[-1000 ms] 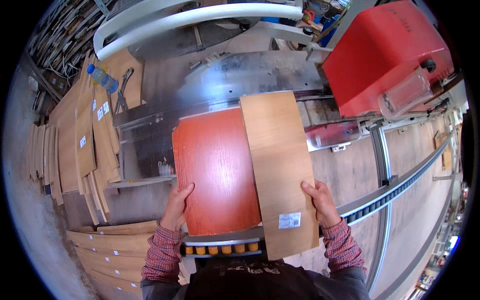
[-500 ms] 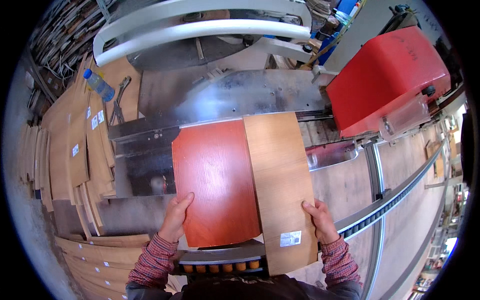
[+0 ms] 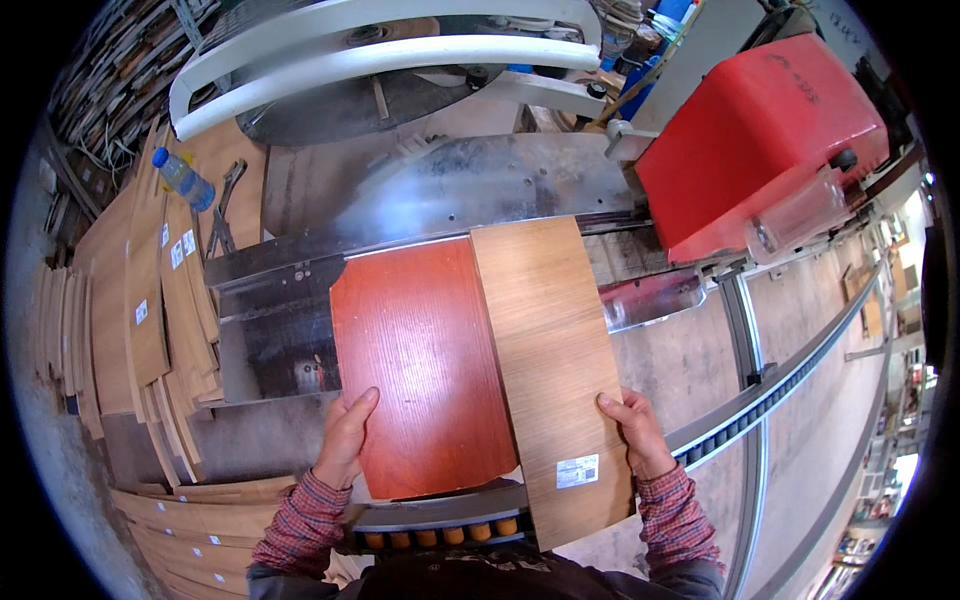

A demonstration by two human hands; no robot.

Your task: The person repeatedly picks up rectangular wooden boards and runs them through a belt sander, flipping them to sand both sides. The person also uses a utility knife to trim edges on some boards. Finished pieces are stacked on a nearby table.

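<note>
A reddish-brown wood panel [image 3: 420, 370] with clipped corners lies in front of me on the machine. Against its right side, partly overlapping it, is a longer light-brown wood board [image 3: 545, 340] with a white label near its close end. My left hand [image 3: 343, 440] grips the left edge of the reddish panel, thumb on top. On the far side of the pair, my right hand [image 3: 637, 435] grips the right edge of the light-brown board, its thumb also on top. The fingers beneath both pieces are hidden.
A metal machine bed [image 3: 470, 185] runs behind the panels, with a red machine cover [image 3: 760, 140] at right and a white tubular frame [image 3: 390, 75] beyond. Stacked boards [image 3: 150, 300], a bottle [image 3: 184, 180] and a wrench [image 3: 228, 205] are at left. A roller rail [image 3: 780, 385] crosses the right.
The whole view has shifted a little, so things sit slightly further left in it. Both hands keep their grip, and the two wood pieces stay side by side.
</note>
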